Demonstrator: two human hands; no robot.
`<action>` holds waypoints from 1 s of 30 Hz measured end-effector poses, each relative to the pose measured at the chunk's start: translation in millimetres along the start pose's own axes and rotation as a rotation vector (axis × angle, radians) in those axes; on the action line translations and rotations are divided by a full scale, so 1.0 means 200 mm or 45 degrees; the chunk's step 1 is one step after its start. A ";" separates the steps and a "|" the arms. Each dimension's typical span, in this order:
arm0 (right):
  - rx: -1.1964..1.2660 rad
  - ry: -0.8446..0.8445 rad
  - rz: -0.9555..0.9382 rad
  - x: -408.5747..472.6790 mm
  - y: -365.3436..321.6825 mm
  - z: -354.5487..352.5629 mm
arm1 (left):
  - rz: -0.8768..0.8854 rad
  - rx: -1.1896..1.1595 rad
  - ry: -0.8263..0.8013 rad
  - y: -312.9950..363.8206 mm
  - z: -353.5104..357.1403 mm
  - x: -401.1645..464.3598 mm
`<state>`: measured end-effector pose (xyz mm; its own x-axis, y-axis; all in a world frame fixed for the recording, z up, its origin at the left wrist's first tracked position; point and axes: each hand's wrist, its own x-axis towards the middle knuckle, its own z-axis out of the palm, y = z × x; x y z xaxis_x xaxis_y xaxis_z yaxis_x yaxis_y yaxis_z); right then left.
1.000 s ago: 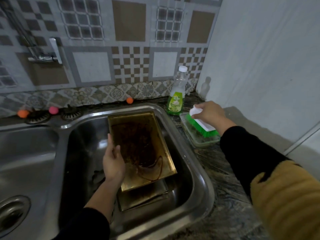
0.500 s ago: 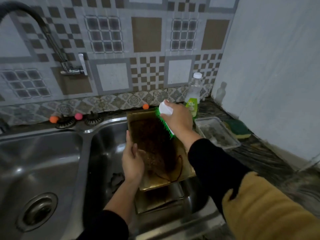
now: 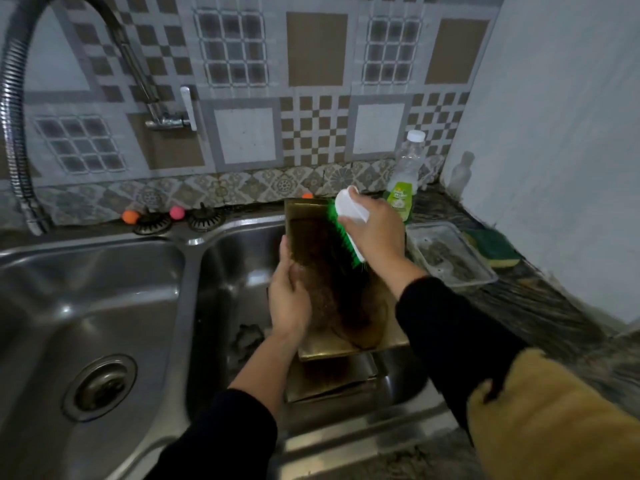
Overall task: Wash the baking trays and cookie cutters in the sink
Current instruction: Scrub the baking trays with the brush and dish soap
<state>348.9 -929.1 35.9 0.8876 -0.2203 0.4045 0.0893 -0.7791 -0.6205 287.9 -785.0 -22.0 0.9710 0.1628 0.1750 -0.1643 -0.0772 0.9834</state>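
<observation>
1. Patterned grey and brown wall tiles (image 3: 317, 50) are running across the back, with a plain white wall (image 3: 561, 133) closing off the right side.
2. Below that, a double stainless sink (image 3: 86, 306) is taking up most of the view, and a flexible metal faucet hose (image 3: 14, 109) is arching over the left basin.
3. In the right basin, a grimy gold baking tray (image 3: 346, 306) is leaning tilted, far edge up near the sink rim, sitting on top of another tray (image 3: 332, 379) lying flat underneath.
4. Left hand (image 3: 289, 299) is gripping the tilted tray by its left edge, thumb curling onto the dirty inner face.
5. Right hand (image 3: 375, 233) is clenching a scrub brush (image 3: 348, 223), white handle in the fist, green bristles pressing against the tray's upper part.
6. On the dark counter just right of the sink, a clear plastic container (image 3: 450, 254) is sitting with murky stuff inside; can't tell what.
7. Behind it a dish soap bottle (image 3: 403, 181) is standing upright, and a green and yellow sponge (image 3: 495, 249) is lying beside the container.
8. Tiny orange and pink balls (image 3: 176, 212) are resting along the back ledge.
</observation>
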 end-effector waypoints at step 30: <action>0.098 -0.174 -0.184 -0.10 -0.35 0.21 | -0.003 -0.027 0.064 -0.04 -0.13 0.03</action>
<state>344.2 -845.5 44.4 0.9156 -0.0238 0.4013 0.2498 -0.7485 -0.6143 290.8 -757.4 -28.4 0.9614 0.2124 0.1748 -0.1665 -0.0562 0.9844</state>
